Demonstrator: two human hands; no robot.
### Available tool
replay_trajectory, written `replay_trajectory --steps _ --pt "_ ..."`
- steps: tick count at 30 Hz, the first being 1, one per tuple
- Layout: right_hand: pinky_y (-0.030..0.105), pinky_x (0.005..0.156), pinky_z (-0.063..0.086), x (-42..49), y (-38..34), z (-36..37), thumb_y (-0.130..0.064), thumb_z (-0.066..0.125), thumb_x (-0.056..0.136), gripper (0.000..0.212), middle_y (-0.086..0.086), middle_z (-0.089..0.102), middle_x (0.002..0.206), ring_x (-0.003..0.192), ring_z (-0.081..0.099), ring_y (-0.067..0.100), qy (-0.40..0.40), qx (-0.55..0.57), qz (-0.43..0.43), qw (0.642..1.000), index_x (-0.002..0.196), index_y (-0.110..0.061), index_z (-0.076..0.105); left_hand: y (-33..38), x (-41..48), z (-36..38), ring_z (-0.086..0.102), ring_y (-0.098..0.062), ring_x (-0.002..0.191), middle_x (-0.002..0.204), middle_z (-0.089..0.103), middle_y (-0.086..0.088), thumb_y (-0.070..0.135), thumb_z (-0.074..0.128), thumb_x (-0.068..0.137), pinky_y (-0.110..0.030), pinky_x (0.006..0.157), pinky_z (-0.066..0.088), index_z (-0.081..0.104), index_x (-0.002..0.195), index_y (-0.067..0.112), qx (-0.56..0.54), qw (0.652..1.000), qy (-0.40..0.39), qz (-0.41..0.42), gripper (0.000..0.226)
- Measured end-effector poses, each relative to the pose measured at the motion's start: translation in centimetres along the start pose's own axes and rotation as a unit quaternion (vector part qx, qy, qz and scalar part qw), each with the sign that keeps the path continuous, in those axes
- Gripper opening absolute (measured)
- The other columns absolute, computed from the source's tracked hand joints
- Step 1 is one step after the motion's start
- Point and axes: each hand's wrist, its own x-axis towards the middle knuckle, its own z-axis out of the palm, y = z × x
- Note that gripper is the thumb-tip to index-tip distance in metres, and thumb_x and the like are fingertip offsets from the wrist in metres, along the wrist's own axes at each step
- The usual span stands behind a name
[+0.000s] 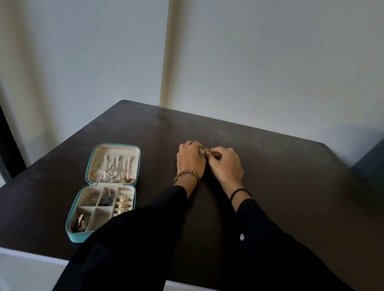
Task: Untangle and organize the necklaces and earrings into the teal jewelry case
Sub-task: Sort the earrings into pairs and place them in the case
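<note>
Teal jewelry case (75, 237) open flat at bench (286, 187) near-left edge: necklaces (113, 170) hung in lid, small pieces in tray compartments. Tray's near-right corner hidden under left sleeve (148, 224).

Mid-bench: left hand (191, 160) and right hand (227, 166) touching, fingers (195, 145) of both curled, pinching small metal piece (202, 150).

Probable step: working one item free. Next: carry left to a spare compartment. Piece mostly covered; necklace or earring, cannot tell.

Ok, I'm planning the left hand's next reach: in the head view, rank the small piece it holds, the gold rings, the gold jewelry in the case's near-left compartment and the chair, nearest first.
1. small piece: pinched by the left hand.
2. gold rings: right column of the teal case.
3. gold jewelry: near-left compartment.
4. chair: far right.
</note>
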Motion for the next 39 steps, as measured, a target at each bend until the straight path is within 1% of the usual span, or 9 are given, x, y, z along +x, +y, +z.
replay_trajectory --steps 8,12,15,18,21,26,29,32,39 --pt "0.033 0.076 0.049 -0.4 0.3 0.3 -0.036 0.065 0.096 0.014 -0.009 0.067 0.108 0.114 0.057 0.016 0.027 0.026 -0.030 0.999 0.105 -0.027 0.072 0.0 -0.2 0.3 0.042 -0.027 0.122 0.129 0.053 -0.009 0.019 0.043 0.101 -0.038 0.098 0.037 0.057 0.123 0.012 0.047 0.998 -0.022 0.024 0.027" --pt "0.040 0.080 0.059 -0.7 0.4 0.5 -0.033 0.066 0.095 0.007 -0.007 0.069 0.101 0.099 0.065 0.013 0.040 0.109 -0.026 0.993 0.099 -0.027 0.069 0.0 -0.4 0.4 0.046 -0.028 0.119 0.126 0.056 -0.008 0.025 0.045 0.102 -0.038 0.097 0.039 0.056 0.122 0.015 0.030 0.999 -0.020 0.025 0.025" --pt "0.038 0.083 0.059 -1.1 0.4 0.4 -0.023 0.066 0.096 0.009 -0.007 0.069 0.103 0.101 0.066 0.015 0.050 0.144 -0.022 0.988 0.104 -0.019 0.067 0.1 -0.6 0.0 0.048 -0.028 0.119 0.127 0.056 -0.008 0.020 0.050 0.099 -0.037 0.098 0.037 0.054 0.124 0.015 0.015 0.999 -0.034 0.023 0.027" --pt "0.030 0.089 0.054 -1.5 0.3 -0.1 -0.018 0.062 0.099 0.020 -0.008 0.069 0.112 0.107 0.064 0.014 0.050 0.155 -0.030 0.986 0.117 -0.012 0.068 0.2 -1.0 -0.7 0.051 -0.028 0.116 0.126 0.056 -0.008 0.007 0.049 0.094 -0.038 0.100 0.040 0.056 0.126 0.017 -0.002 0.998 -0.057 0.016 0.034" --pt "0.024 0.089 0.053 -2.7 0.1 -0.8 -0.013 0.061 0.099 0.022 -0.003 0.074 0.108 0.101 0.066 0.011 0.044 0.200 -0.035 0.978 0.120 -0.014 0.069 0.4 -2.0 -1.3 0.056 -0.027 0.110 0.120 0.060 -0.005 0.008 0.049 0.094 -0.043 0.097 0.045 0.059 0.119 0.019 -0.034 0.997 -0.065 0.011 0.029" --pt "0.018 0.085 0.052 -5.3 -0.1 -2.0 -0.014 0.062 0.099 0.019 -0.008 0.072 0.105 0.099 0.066 0.004 -0.005 0.248 -0.026 0.968 0.115 -0.022 0.068 0.9 -4.4 -2.1 0.060 -0.022 0.104 0.113 0.064 0.003 0.022 0.052 0.097 -0.042 0.090 0.050 0.061 0.108 0.026 -0.084 0.994 -0.062 -0.036 0.015" --pt "0.011 0.076 0.046 -6.7 -0.1 -3.5 -0.017 0.062 0.100 0.020 -0.007 0.069 0.109 0.100 0.064 0.002 -0.062 0.268 0.006 0.961 0.120 -0.021 0.067 1.2 -6.2 -3.0 0.062 -0.016 0.101 0.108 0.068 0.007 0.027 0.054 0.098 -0.032 0.083 0.049 0.063 0.106 0.028 -0.112 0.990 -0.063 -0.065 0.012" --pt "0.013 0.074 0.045 -8.4 0.0 -5.0 -0.021 0.062 0.101 0.023 -0.005 0.070 0.115 0.106 0.063 0.004 -0.115 0.270 0.020 0.956 0.124 -0.021 0.066 1.6 -8.3 -4.1 0.062 -0.011 0.097 0.102 0.068 0.011 0.027 0.057 0.097 -0.026 0.076 0.044 0.064 0.106 0.029 -0.121 0.988 -0.068 -0.072 0.012" --pt "0.017 0.082 0.047 -13.4 0.2 -6.9 -0.028 0.066 0.099 0.021 -0.008 0.075 0.109 0.106 0.067 0.005 -0.136 0.270 0.023 0.953 0.119 -0.026 0.069 1.7 -12.9 -6.4 0.066 -0.004 0.086 0.091 0.068 0.016 0.029 0.062 0.094 -0.037 0.089 0.055 0.060 0.088 0.038 -0.214 0.970 -0.073 -0.087 0.011"
